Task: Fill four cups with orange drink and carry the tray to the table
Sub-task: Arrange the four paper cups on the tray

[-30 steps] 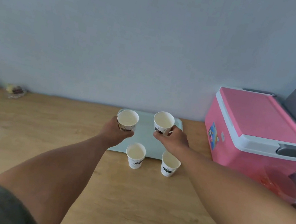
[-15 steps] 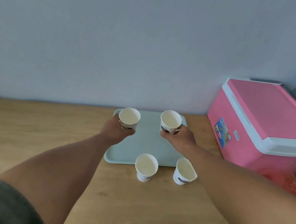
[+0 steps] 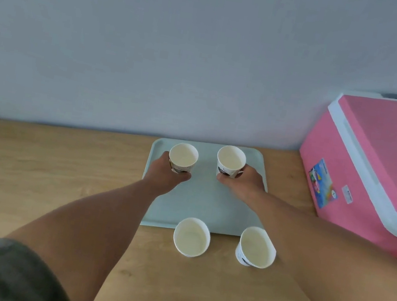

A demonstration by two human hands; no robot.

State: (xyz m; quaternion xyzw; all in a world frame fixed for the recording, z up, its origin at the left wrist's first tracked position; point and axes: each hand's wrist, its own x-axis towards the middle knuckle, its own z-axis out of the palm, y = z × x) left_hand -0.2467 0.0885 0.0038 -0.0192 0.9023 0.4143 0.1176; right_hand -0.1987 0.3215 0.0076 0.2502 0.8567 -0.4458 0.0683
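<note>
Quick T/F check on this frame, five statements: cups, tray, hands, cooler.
1. Each hand holds a cup over the tray. True: left hand grips the left cup, right hand grips the right cup.
2. All four cups are on the tray. False: the two near cups stand on the counter, in front of the tray.
3. The cups hold orange drink. False: all four look empty.
4. The cooler lid is shut. True.
5. The cooler sits left of the tray. False: it is on the right.
</note>
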